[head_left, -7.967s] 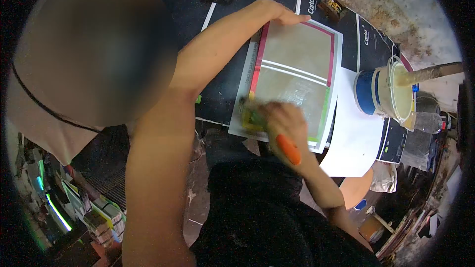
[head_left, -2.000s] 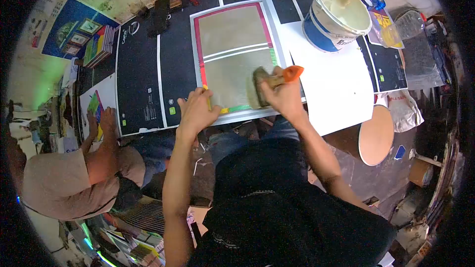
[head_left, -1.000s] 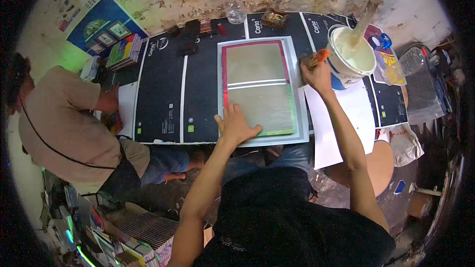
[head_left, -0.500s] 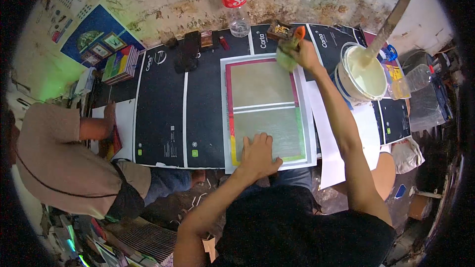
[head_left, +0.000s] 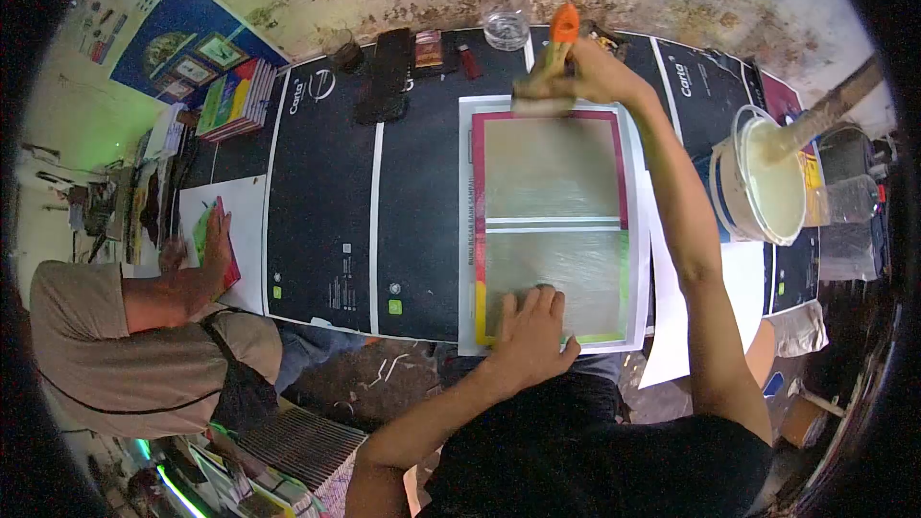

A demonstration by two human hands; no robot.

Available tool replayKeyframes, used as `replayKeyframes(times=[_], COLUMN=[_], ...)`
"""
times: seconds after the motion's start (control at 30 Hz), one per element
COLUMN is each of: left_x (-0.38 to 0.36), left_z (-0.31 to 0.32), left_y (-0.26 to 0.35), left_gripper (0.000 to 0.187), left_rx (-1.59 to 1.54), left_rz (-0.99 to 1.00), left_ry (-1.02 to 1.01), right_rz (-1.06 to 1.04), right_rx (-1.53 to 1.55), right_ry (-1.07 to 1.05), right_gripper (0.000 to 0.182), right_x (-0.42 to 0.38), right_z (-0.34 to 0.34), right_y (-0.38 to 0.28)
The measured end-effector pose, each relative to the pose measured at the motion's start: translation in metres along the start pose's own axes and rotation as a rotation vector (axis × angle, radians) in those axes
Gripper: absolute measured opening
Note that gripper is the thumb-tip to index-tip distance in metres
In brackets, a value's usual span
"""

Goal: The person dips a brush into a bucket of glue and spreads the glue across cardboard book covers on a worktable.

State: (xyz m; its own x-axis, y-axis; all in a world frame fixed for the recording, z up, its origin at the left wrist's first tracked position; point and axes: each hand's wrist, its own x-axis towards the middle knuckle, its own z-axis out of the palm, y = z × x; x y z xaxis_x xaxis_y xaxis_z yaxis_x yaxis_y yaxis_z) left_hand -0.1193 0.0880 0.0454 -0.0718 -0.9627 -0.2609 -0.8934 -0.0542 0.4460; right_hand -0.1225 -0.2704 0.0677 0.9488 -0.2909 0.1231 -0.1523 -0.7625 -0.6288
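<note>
My right hand (head_left: 606, 74) grips a paintbrush (head_left: 564, 27) with an orange-tipped handle. Its blurred bristles are at the top edge of a printed cover sheet (head_left: 622, 155) with a magenta, yellow and green border. Two greyish panels, an upper one (head_left: 549, 165) and a lower one (head_left: 556, 257), lie within that border, separated by a pale strip. They look streaky and shiny. My left hand (head_left: 531, 338) rests flat on the bottom of the lower panel, fingers apart. To the right stands a bucket (head_left: 726, 194) of creamy white paste, a wooden stick (head_left: 833, 107) leaning in it.
On the left a person's hand (head_left: 219, 235) is on a colourful booklet (head_left: 230, 269). A plastic bottle (head_left: 505, 14), a dark block (head_left: 386, 77) and stacked books (head_left: 235, 101) line the table's back. White paper (head_left: 705, 326) lies under my right arm.
The brush has moved left along the sheet's top edge, away from its right corner. My left hand keeps its place on the lower panel. The camera view has shifted.
</note>
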Motion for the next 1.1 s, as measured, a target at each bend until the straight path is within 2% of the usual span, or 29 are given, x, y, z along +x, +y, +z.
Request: replayKeyframes(times=[0.07, 0.17, 0.23, 0.3, 0.4, 0.5, 0.53, 0.63, 0.67, 0.73, 0.77, 0.8, 0.83, 0.9, 0.97, 1.07, 1.1], left_x=[0.000, 0.002, 0.001, 0.000, 0.002, 0.002, 0.001, 0.000, 0.000, 0.002, 0.000, -0.003, -0.008, -0.013, -0.019, -0.019, -0.020], left_z=[-0.003, -0.008, -0.007, -0.008, -0.004, -0.001, -0.001, 0.002, 0.005, 0.010, 0.008, 0.003, 0.000, -0.007, -0.013, -0.007, -0.007], left_y=[-0.002, -0.001, -0.001, -0.004, -0.007, -0.007, -0.005, -0.004, -0.007, -0.018, -0.020, -0.024, -0.027, -0.032, -0.034, -0.034, -0.033], left_gripper=[0.062, 0.062, 0.062, 0.063, 0.063, 0.063, 0.063, 0.061, 0.061, 0.061, 0.061, 0.062, 0.062, 0.066, 0.066, 0.069, 0.069], left_rx=[-0.019, -0.034, -0.024, -0.052, -0.078, -0.074, -0.068, -0.040, -0.070, -0.129, -0.101, -0.073, -0.043, 0.009, 0.001, 0.073, 0.088], left_rz=[0.004, 0.002, -0.001, 0.002, 0.015, 0.007, 0.002, -0.002, -0.001, 0.003, -0.061, -0.126, -0.190, -0.274, -0.284, -0.266, -0.260], left_ry=[-0.014, -0.052, -0.046, -0.055, -0.014, 0.005, 0.005, 0.032, 0.044, 0.081, 0.127, 0.171, 0.212, 0.189, 0.189, 0.183, 0.181], right_rz=[-0.051, 0.010, 0.058, -0.065, -0.102, -0.066, -0.053, -0.052, -0.070, -0.155, -0.196, -0.126, -0.142, -0.172, 0.046, -0.044, -0.002], right_rx=[0.187, -0.168, -0.236, -0.127, -0.036, -0.148, -0.298, -0.268, -0.333, -0.263, -0.227, -0.264, -0.283, -0.321, -0.440, -0.253, -0.152], right_ry=[-0.299, -0.133, -0.020, 0.026, -0.188, -0.202, -0.026, 0.020, 0.109, 0.185, 0.221, 0.245, 0.247, 0.259, 0.116, 0.212, 0.240], right_gripper=[0.032, 0.035, 0.039, 0.042, 0.043, 0.043, 0.040, 0.034, 0.031, 0.028, 0.027, 0.024, 0.024, 0.024, 0.024, 0.024, 0.025], right_x=[0.012, 0.052, 0.067, 0.071, 0.063, 0.079, 0.082, 0.085, 0.076, 0.062, 0.053, 0.037, 0.025, 0.006, -0.015, -0.045, -0.049], right_z=[0.006, 0.035, 0.031, 0.028, 0.018, 0.042, 0.048, 0.039, 0.032, 0.033, 0.031, 0.034, 0.039, 0.057, 0.079, 0.126, 0.127], right_y=[-0.014, 0.003, -0.002, -0.003, -0.020, -0.008, -0.011, -0.025, -0.040, -0.046, -0.055, -0.066, -0.070, -0.071, -0.091, -0.115, -0.119])
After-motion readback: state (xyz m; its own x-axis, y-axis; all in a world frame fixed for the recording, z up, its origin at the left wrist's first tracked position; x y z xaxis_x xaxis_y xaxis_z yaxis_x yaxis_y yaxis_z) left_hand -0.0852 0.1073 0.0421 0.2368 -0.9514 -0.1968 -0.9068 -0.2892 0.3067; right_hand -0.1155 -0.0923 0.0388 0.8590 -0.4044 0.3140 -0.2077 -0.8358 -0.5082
